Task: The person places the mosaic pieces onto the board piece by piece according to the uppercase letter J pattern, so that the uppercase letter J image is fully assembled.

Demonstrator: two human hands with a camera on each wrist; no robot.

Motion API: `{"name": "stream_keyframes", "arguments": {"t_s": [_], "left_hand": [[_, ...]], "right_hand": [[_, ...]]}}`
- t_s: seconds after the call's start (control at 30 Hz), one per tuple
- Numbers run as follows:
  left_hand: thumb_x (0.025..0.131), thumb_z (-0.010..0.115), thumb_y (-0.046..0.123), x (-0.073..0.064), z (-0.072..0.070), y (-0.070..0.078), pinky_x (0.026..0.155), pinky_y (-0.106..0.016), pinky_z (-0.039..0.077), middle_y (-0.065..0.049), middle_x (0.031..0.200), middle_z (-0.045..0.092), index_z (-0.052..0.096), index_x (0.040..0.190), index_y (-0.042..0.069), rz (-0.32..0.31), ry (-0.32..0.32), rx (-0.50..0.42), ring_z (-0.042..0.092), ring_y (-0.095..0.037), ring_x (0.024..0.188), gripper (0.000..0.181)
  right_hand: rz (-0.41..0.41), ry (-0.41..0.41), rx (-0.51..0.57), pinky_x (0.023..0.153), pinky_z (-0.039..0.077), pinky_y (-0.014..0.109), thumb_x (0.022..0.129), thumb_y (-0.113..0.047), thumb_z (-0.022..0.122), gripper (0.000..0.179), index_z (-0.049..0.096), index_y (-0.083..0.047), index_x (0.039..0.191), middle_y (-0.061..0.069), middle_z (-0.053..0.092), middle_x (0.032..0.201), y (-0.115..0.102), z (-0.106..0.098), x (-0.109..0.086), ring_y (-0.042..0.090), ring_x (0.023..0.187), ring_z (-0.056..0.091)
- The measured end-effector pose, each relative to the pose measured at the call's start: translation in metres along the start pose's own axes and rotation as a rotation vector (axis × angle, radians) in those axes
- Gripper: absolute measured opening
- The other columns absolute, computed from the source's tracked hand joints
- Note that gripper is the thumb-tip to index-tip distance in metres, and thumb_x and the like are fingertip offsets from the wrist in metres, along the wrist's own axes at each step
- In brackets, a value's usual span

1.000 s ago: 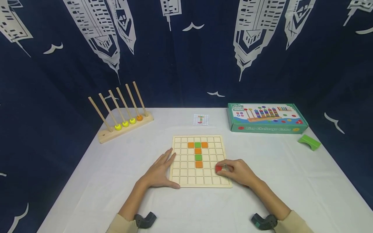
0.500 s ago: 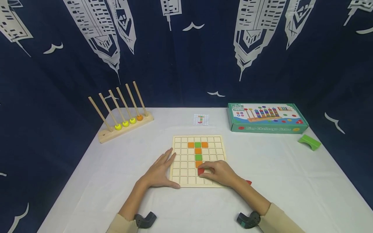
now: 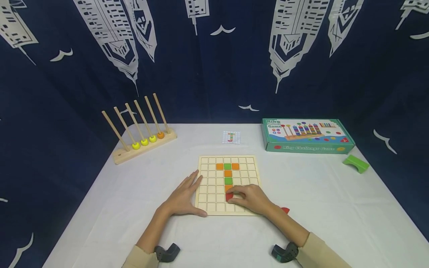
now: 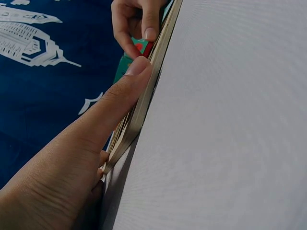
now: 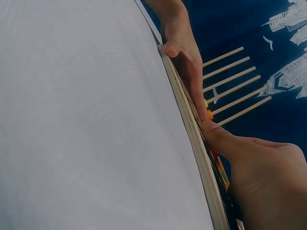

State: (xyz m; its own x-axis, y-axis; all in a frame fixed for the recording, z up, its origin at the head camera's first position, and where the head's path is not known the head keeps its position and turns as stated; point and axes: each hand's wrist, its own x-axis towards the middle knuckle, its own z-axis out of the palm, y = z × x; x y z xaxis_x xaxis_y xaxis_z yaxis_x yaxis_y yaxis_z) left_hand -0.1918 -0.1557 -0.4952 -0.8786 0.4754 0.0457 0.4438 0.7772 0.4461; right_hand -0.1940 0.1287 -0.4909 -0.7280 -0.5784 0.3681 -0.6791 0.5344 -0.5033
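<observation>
A pale wooden grid board lies on the white tabletop. Several orange and green square tiles form a T shape in its cells. My right hand pinches a red square tile between thumb and fingers, at the cell just below the lowest orange tile. From the left wrist view, the red tile appears tilted between the fingers, close over the board. My left hand rests spread along the board's left side, thumb at the front edge and straight fingers against the left rim.
Behind the board lies a small pattern card. A peg rack with yellow and orange beads stands back left. At back right are a green game box and a green arch block. A red piece peeks out beside the right forearm.
My right hand has carried the red tile leftward across the board to the column of tiles. A red piece near the right forearm has come into sight. My left hand stays put.
</observation>
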Motion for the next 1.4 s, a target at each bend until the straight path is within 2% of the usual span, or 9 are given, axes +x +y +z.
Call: {"name": "stream_keyframes", "arguments": {"t_s": [0.27, 0.5, 0.7, 0.93, 1.2, 1.4], "left_hand": [[0.047, 0.063, 0.084, 0.0, 0.001, 0.0, 0.109, -0.043, 0.02, -0.003, 0.155, 0.001, 0.017, 0.148, 0.012, -0.003, -0.003, -0.008, 0.006, -0.023, 0.14, 0.132], [0.047, 0.063, 0.084, -0.001, 0.001, 0.0, 0.109, -0.044, 0.019, -0.004, 0.155, 0.001, 0.017, 0.148, 0.011, 0.004, 0.003, -0.013, 0.006, -0.024, 0.14, 0.132], [0.047, 0.063, 0.084, 0.0, 0.0, 0.0, 0.109, -0.043, 0.018, -0.005, 0.155, 0.001, 0.017, 0.148, 0.01, 0.006, 0.004, -0.01, 0.006, -0.024, 0.14, 0.133], [0.048, 0.063, 0.083, 0.0, -0.001, -0.001, 0.109, -0.043, 0.018, -0.006, 0.155, 0.002, 0.018, 0.148, 0.01, 0.021, 0.009, -0.011, 0.006, -0.024, 0.14, 0.132], [0.048, 0.063, 0.083, -0.001, -0.002, 0.0, 0.109, -0.042, 0.017, -0.005, 0.155, 0.002, 0.018, 0.148, 0.009, 0.023, 0.001, -0.01, 0.005, -0.022, 0.14, 0.132], [0.048, 0.064, 0.083, 0.0, -0.002, 0.001, 0.109, -0.043, 0.018, -0.005, 0.155, 0.002, 0.018, 0.148, 0.01, 0.018, 0.003, -0.009, 0.005, -0.023, 0.14, 0.132]], "right_hand": [[0.029, 0.006, 0.105, 0.043, 0.018, 0.016, 0.076, -0.04, 0.073, 0.032, 0.071, -0.022, 0.102, -0.02, 0.025, 0.048, 0.003, 0.0, -0.002, -0.003, 0.045, 0.018], [0.095, 0.0, 0.185, 0.042, 0.021, 0.016, 0.074, -0.036, 0.075, 0.032, 0.069, -0.023, 0.103, -0.016, 0.028, 0.049, 0.006, -0.019, -0.017, -0.002, 0.046, 0.02], [0.151, 0.016, 0.144, 0.042, 0.022, 0.015, 0.074, -0.035, 0.076, 0.032, 0.069, -0.023, 0.103, -0.017, 0.026, 0.05, 0.02, -0.051, -0.044, -0.004, 0.046, 0.019], [0.207, 0.059, 0.043, 0.041, 0.024, 0.016, 0.072, -0.034, 0.078, 0.033, 0.069, -0.022, 0.102, -0.018, 0.023, 0.051, 0.038, -0.081, -0.075, -0.003, 0.047, 0.017], [0.237, 0.036, 0.028, 0.042, 0.027, 0.016, 0.069, -0.036, 0.08, 0.032, 0.07, -0.026, 0.098, -0.018, 0.019, 0.052, 0.051, -0.091, -0.101, -0.003, 0.049, 0.013], [0.285, -0.046, 0.052, 0.042, 0.024, 0.017, 0.064, -0.045, 0.081, 0.035, 0.07, -0.031, 0.094, -0.018, 0.019, 0.05, 0.052, -0.093, -0.11, -0.003, 0.048, 0.014]]}}
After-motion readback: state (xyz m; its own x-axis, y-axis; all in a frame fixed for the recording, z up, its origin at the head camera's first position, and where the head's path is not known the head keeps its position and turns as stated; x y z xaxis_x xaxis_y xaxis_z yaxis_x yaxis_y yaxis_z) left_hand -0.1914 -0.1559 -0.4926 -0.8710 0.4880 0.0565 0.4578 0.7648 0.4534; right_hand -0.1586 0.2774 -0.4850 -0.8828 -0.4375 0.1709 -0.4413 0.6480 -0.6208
